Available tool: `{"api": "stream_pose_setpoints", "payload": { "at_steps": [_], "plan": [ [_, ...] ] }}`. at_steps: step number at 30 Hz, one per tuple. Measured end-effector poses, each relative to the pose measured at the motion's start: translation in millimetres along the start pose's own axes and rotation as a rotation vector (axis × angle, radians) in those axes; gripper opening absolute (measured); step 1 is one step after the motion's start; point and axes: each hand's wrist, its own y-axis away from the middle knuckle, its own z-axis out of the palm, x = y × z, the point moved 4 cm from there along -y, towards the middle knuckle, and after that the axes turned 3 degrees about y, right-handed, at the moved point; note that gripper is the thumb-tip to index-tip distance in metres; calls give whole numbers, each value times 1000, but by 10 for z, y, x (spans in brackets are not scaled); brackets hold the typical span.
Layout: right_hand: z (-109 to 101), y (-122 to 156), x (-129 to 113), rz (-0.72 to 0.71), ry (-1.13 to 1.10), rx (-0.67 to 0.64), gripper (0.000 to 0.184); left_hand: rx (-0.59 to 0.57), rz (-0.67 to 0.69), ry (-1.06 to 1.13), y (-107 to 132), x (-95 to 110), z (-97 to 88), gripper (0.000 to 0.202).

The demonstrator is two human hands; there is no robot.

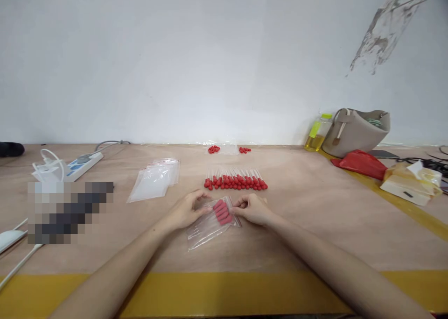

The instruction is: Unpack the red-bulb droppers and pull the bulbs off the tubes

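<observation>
Between my hands is a clear zip bag [205, 232] holding several droppers with red bulbs [222, 212] and thin clear stems. The bulbs sit close to the bag's red-lined seal, at the right end. My left hand [191, 210] pinches the bag's upper left side, thumb toward the bulbs. My right hand [252, 209] pinches the sealing edge with thumb and forefinger. Just beyond, a row of loose droppers [238, 181] lies with red bulbs facing me and clear stems pointing to the wall.
Flat clear zip bags [154, 179] lie left of the row. Small red pieces [213, 149] on clear plastic lie near the wall. A power strip [82, 166] is at left. A bottle of yellow liquid [318, 134], a grey bag [357, 133] and a red pouch [364, 164] stand right.
</observation>
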Motion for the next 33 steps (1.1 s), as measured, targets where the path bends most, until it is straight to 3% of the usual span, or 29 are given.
{"api": "stream_pose_setpoints", "payload": {
  "at_steps": [4, 8, 10, 15, 21, 27, 33],
  "plan": [
    [61, 79, -33, 0, -57, -100, 27, -26, 79, -9, -4, 128, 212, 33],
    [64, 79, -11, -2, -124, 36, 46, -51, 139, 10, -3, 157, 265, 35],
    [89, 41, 15, 8, -218, 28, 57, -65, 149, 47, -4, 154, 264, 39],
    [190, -26, -1, -67, -480, -286, 33, -153, 144, 191, 1, 148, 322, 46],
    [163, 91, 56, -63, -474, -270, 25, -186, 101, 272, 8, 113, 299, 52],
    [220, 168, 100, -17, -528, -229, 36, -191, 258, -23, -44, 294, 199, 37],
    [220, 132, 109, -25, -549, -149, 49, -198, 429, -274, -230, 335, 347, 37]
  ]
}}
